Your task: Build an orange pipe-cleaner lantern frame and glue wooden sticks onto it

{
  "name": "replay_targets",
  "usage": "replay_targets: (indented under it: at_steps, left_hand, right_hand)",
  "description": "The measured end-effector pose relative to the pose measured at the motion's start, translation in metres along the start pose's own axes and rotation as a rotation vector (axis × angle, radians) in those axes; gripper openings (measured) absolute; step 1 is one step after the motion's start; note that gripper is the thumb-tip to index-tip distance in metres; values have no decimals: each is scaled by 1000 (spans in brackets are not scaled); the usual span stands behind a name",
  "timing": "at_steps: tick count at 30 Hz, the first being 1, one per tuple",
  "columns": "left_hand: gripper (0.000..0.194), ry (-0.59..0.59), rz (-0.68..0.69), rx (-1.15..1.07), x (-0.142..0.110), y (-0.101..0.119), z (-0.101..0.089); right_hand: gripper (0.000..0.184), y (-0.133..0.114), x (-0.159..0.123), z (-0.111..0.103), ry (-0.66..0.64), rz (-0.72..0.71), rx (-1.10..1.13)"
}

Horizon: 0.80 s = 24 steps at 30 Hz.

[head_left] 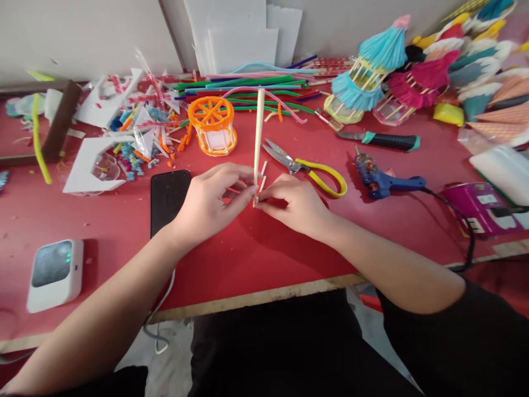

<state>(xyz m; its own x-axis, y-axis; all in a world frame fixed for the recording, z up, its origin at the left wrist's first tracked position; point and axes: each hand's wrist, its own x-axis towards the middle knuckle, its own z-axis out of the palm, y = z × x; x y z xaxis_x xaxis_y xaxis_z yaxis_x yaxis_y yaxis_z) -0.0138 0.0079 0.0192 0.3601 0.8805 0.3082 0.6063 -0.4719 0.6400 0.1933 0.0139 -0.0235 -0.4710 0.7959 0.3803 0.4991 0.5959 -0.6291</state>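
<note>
Between my two hands, a pale wooden stick (259,129) stands nearly upright over the red table. My left hand (223,193) pinches its lower part between thumb and fingers. My right hand (291,201) closes thumb and forefinger at the stick's lower end, around a small pale stick piece (263,184); its exact grip is partly hidden. Just beyond my hands sits an orange-rimmed, drum-shaped frame (211,124) with pale posts. Scissors (308,168) with yellow handles lie beyond my right hand, and a black phone (168,197) lies beside my left wrist.
A blue glue gun (382,179) with a black cord and a utility knife (380,139) lie at right. Fuzzy craft stems (248,82) and scraps (136,143) fill the back. A blue tiered paper model (363,82) stands behind. A white device (55,274) sits at left.
</note>
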Motion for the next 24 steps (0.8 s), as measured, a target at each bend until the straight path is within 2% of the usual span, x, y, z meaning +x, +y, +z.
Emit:
replay_targets:
  at_steps: [6,12,17,24]
  left_hand:
    - [12,-5,-58,-61,1,-1,1]
    - [8,-54,-81,-72,-1,-5,4]
    - [2,-47,-45,-94,-4,-5,3]
    - [5,-35,-120,-111,-5,-4,6]
  right_hand:
    - [10,1,3,4,5,-53,-96]
    - [13,0,3,5,-42,-40,-159]
    - [15,0,2,4,-21,-80,-137]
    - [14,2,2,5,-38,-65,-143]
